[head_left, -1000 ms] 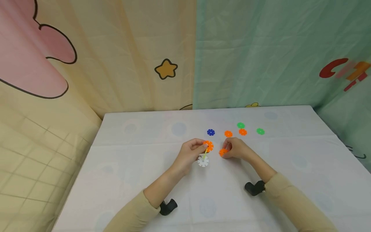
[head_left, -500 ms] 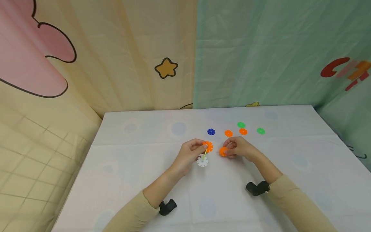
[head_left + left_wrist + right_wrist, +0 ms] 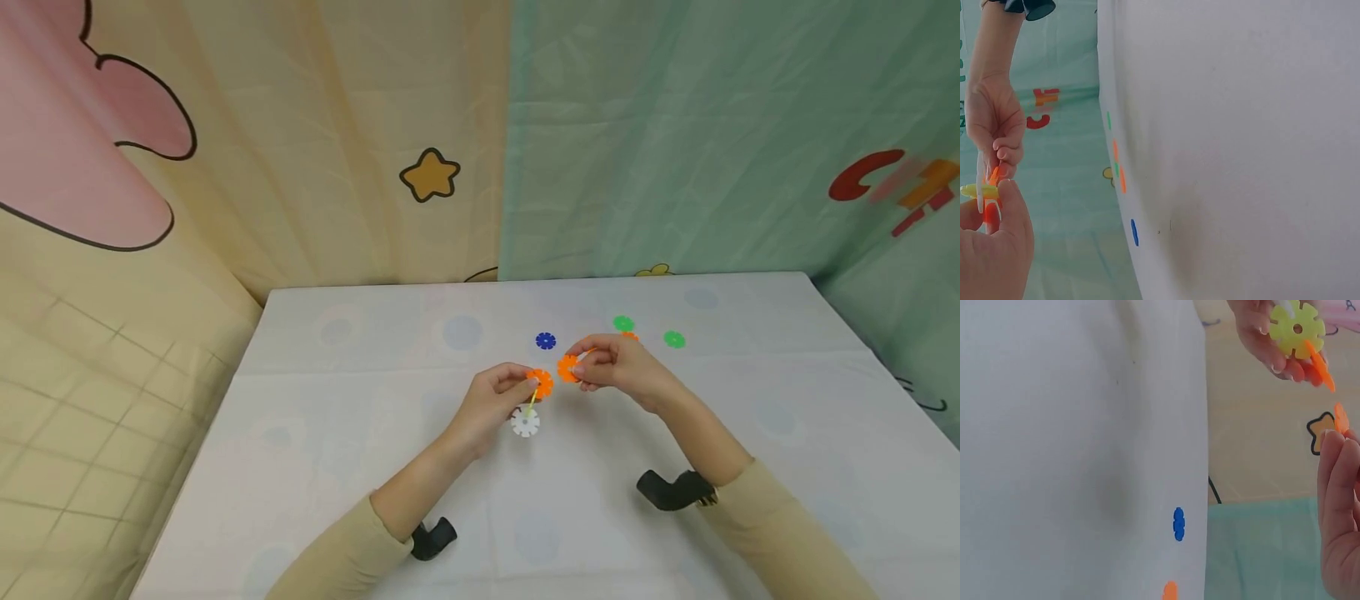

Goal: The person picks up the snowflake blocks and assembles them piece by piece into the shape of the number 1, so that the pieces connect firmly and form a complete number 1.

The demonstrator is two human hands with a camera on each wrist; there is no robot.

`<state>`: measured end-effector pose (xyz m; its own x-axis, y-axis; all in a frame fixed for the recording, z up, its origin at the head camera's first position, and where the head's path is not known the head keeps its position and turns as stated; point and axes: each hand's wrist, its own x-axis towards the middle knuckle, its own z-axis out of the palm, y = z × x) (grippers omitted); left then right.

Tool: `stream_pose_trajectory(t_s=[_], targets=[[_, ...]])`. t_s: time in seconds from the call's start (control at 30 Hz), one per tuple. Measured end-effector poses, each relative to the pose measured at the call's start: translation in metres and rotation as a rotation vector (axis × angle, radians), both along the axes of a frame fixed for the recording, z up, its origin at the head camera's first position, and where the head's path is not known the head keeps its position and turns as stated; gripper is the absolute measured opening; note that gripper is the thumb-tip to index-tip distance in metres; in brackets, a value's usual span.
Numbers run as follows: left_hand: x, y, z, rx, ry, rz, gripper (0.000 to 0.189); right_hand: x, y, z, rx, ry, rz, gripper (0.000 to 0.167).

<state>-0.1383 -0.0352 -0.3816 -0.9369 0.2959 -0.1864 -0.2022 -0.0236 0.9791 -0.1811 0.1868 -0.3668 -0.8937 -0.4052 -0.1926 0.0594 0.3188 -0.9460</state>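
Observation:
My left hand (image 3: 487, 408) pinches a joined cluster of notched plastic snowflake discs. In it, a yellow disc (image 3: 1297, 329) links an orange disc (image 3: 542, 384) with a white disc (image 3: 525, 422), which hangs lowest. Thumb and fingers of my right hand (image 3: 626, 372) grip a separate orange disc (image 3: 567, 368) by its edge. That loose disc is just right of the cluster's orange one, with a small gap between them in the right wrist view. Both hands are raised over the table.
On the white tablecloth (image 3: 337, 467) lie a blue disc (image 3: 545, 341) and two green ones, one farther back (image 3: 623, 323) and one to the right. Behind my right hand, an orange disc (image 3: 630, 336) is partly hidden. Patterned curtains (image 3: 337, 167) stand behind the table.
My right hand has lifted its orange disc up and slightly left, closer to the cluster, and now covers much of the orange discs behind it. My left hand has barely moved.

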Motion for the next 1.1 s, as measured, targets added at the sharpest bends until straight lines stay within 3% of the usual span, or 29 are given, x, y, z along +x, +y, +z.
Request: stream_pose_trajectory(t_s=[0.27, 0.6, 0.8, 0.97, 1.1], targets=[[0.003, 0.000, 0.001, 0.014, 0.008, -0.034, 0.026, 0.011, -0.011, 0.016, -0.075, 0.081, -0.004, 0.028], [0.009, 0.001, 0.005, 0.017, 0.015, -0.050, 0.026, 0.017, -0.014, 0.017, -0.105, 0.115, 0.020, 0.022], [0.008, 0.002, 0.006, 0.013, -0.029, -0.054, 0.025, 0.018, -0.014, 0.018, -0.099, 0.168, 0.038, 0.022], [0.008, 0.003, 0.006, 0.029, -0.049, -0.070, 0.023, 0.021, -0.017, 0.023, -0.066, 0.262, 0.084, 0.018], [0.009, 0.003, 0.007, 0.047, -0.042, -0.083, 0.020, 0.023, -0.019, 0.029, -0.012, 0.400, 0.144, 0.014]])
